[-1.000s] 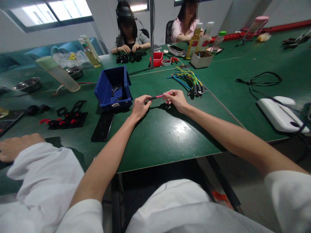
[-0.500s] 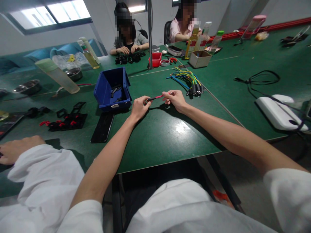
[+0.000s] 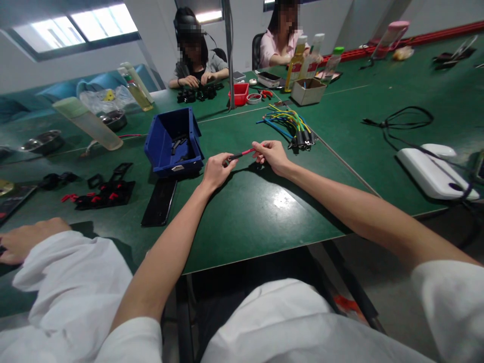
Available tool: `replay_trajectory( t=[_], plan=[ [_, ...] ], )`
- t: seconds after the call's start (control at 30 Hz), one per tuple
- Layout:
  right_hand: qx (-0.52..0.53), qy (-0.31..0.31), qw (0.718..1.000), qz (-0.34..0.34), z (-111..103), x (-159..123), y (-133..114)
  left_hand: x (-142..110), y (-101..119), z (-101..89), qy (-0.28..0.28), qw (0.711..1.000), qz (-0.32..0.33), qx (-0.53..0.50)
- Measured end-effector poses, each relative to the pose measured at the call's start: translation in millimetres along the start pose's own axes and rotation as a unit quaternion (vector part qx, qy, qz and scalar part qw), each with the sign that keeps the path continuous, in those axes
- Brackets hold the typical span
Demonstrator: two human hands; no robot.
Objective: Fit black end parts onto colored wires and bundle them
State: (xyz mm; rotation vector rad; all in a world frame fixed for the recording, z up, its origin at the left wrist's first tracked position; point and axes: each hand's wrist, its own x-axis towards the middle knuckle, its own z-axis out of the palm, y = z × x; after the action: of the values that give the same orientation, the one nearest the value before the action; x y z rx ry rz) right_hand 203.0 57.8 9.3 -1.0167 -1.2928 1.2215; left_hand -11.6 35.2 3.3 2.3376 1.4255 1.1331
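Note:
Both my hands are stretched out over the green table [image 3: 249, 212]. My left hand [image 3: 216, 170] pinches the black end of a short red wire [image 3: 246, 152]. My right hand [image 3: 270, 156] pinches the wire's red end, so the wire spans the gap between them just above the tabletop. A blue bin [image 3: 172, 142] with a few black parts inside stands just left of my left hand. A bundle of coloured wires with black ends [image 3: 293, 126] lies behind my right hand.
A black flat strip [image 3: 159, 201] and black and red parts [image 3: 104, 191] lie to the left. A co-worker's hand [image 3: 22, 241] and white sleeve are at the lower left. A white device with a black cable [image 3: 431, 169] sits right. Two people sit at the far end.
My hands and the red wire have hardly moved on the table. The view has shifted slightly, and the co-worker's hand at the left sits lower in the picture.

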Motion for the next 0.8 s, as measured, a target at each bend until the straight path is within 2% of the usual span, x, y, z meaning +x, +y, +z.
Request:
replay_trajectory(
  t=[0.23, 0.43, 0.8],
  plan=[
    [0.022, 0.002, 1.0, -0.003, 0.5, -1.0, -2.7, -0.7, -0.1, -0.5, -0.024, 1.0, 0.009, 0.004],
    [0.03, -0.003, 1.0, -0.004, -0.4, 1.2, -1.5, -2.0, 3.3, -1.9, -0.054, 0.997, 0.024, 0.049],
    [0.036, -0.144, 0.989, 0.001, 7.7, -10.0, -6.6, -8.5, 30.1, -1.6, -0.125, 0.979, 0.06, 0.149]
  ],
)
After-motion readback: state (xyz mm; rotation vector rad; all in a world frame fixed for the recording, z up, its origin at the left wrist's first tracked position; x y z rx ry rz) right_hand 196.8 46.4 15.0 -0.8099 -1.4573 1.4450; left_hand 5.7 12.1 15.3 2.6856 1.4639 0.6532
